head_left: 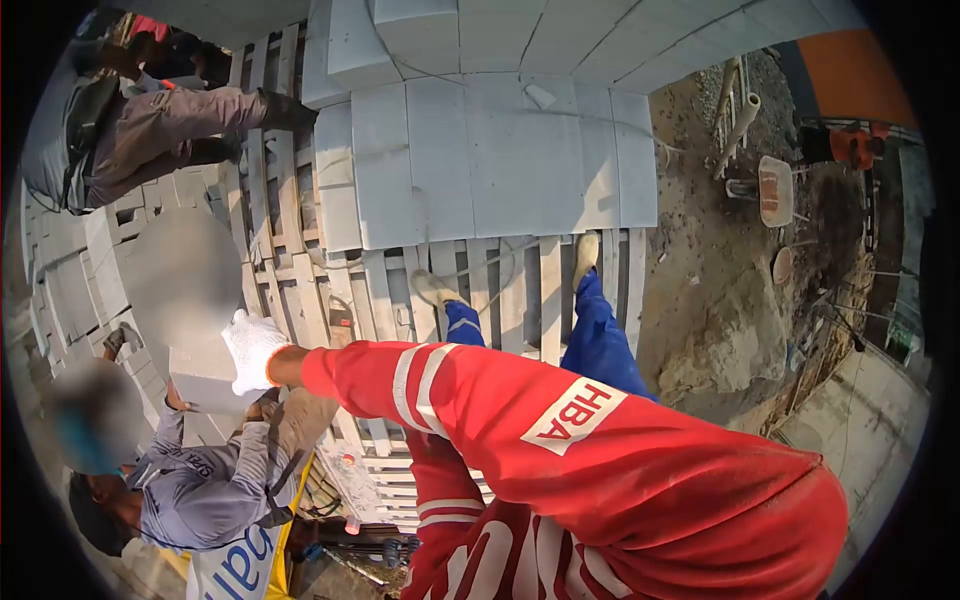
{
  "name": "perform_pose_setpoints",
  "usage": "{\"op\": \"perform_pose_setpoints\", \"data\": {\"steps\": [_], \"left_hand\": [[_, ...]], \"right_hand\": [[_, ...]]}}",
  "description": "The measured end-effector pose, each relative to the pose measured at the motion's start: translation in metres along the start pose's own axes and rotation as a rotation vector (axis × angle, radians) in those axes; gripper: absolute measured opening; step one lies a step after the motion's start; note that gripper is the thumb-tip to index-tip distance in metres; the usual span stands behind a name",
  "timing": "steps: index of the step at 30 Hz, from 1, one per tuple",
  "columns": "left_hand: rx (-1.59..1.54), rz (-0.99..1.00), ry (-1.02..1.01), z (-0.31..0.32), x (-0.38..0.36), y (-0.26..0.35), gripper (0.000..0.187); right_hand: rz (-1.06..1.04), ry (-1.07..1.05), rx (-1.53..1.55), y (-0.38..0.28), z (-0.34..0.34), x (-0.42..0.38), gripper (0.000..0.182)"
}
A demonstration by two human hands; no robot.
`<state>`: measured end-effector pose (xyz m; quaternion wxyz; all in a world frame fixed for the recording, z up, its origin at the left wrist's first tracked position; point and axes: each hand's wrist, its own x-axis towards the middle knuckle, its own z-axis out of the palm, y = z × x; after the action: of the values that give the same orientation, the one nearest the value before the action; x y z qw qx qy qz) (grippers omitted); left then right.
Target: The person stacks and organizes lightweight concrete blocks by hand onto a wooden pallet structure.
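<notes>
My right arm, in a red sleeve, reaches across to the left. My right hand (pixel 255 350), in a white knit glove, is closed over the edge of a pale grey building block (pixel 208 385). A co-worker in a grey shirt (pixel 205 490) has both hands on the same block from below. A blurred patch covers part of the area just above it. My left sleeve (pixel 440 475) passes beneath my right arm, and the left hand is hidden.
My boots stand on slatted wooden pallets (pixel 550 300) with gaps. Ahead is a stack of large grey blocks (pixel 510 160). Another worker (pixel 150 140) stands upper left among more blocks (pixel 75 290). On the muddy ground at right are a wheelbarrow (pixel 775 190) and a pipe (pixel 742 130).
</notes>
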<state>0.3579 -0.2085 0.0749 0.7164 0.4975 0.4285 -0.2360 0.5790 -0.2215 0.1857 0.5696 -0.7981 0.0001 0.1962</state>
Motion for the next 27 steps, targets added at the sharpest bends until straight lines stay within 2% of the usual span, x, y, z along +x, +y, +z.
{"op": "perform_pose_setpoints", "data": {"steps": [2,3,4,5,6,7,8,9,10,11,12,13,15,16,18,19,21,23,24,26,27], "left_hand": [[0.146,-0.144,-0.015,0.009,0.014,-0.058,0.057],[0.209,-0.201,-0.032,0.015,0.027,-0.084,0.057],[0.274,-0.247,-0.050,0.025,0.043,-0.112,0.056],[0.334,-0.280,-0.084,0.033,0.065,-0.139,0.055],[0.381,-0.318,-0.106,0.041,0.086,-0.169,0.054],[0.410,-0.346,-0.140,0.049,0.111,-0.201,0.053],[0.404,-0.369,-0.182,0.062,0.137,-0.234,0.053],[0.361,-0.374,-0.215,0.076,0.167,-0.269,0.052],[0.173,-0.425,-0.238,0.090,0.200,-0.304,0.050],[0.098,-0.398,-0.269,0.089,0.239,-0.351,0.056],[0.127,-0.267,-0.345,0.122,0.257,-0.370,0.061],[0.171,-0.257,-0.150,0.160,0.272,-0.387,0.070],[0.248,-0.077,-0.007,0.199,0.305,-0.432,0.085],[0.265,-0.080,0.006,0.218,0.309,-0.446,0.085],[0.179,0.097,0.106,0.251,0.306,-0.464,0.071],[0.191,0.107,0.112,0.253,0.312,-0.469,0.071],[0.133,0.062,0.221,0.253,0.322,-0.470,0.059],[0.195,0.027,0.192,0.254,0.309,-0.475,0.056],[0.230,-0.002,0.163,0.254,0.303,-0.471,0.054],[0.222,-0.031,0.112,0.255,0.279,-0.499,0.059],[0.262,-0.114,0.067,0.256,0.261,-0.516,0.066]], "right_hand": [[-0.176,-0.078,0.141,0.055,-0.008,0.000,0.092],[-0.197,0.009,0.241,0.095,-0.019,-0.016,0.079],[-0.128,0.052,0.300,0.140,-0.041,-0.038,0.071],[-0.187,0.429,0.224,0.213,-0.025,-0.058,0.065],[0.102,0.347,0.321,0.271,-0.061,-0.086,0.061],[0.330,0.536,0.323,0.346,-0.069,-0.118,0.058],[0.572,0.738,0.201,0.422,-0.078,-0.152,0.057],[0.841,0.744,0.210,0.497,-0.095,-0.188,0.060],[0.981,0.855,0.156,0.570,-0.103,-0.223,0.063],[1.042,0.909,0.278,0.627,-0.118,-0.253,0.068],[1.054,0.991,0.239,0.664,-0.130,-0.271,0.075],[1.076,0.948,0.251,0.708,-0.139,-0.286,0.083],[0.981,0.840,0.225,0.758,-0.152,-0.291,0.091],[0.941,0.819,0.291,0.772,-0.154,-0.285,0.097],[0.776,0.728,0.445,0.769,-0.166,-0.264,0.095],[0.793,0.788,0.464,0.769,-0.159,-0.256,0.090],[0.802,0.842,0.504,0.780,-0.157,-0.260,0.086],[0.791,0.822,0.294,0.778,-0.161,-0.261,0.082],[0.865,0.758,0.494,0.772,-0.177,-0.270,0.090],[0.840,0.878,0.403,0.792,-0.181,-0.297,0.091],[0.842,0.856,0.376,0.797,-0.194,-0.318,0.088]]}}
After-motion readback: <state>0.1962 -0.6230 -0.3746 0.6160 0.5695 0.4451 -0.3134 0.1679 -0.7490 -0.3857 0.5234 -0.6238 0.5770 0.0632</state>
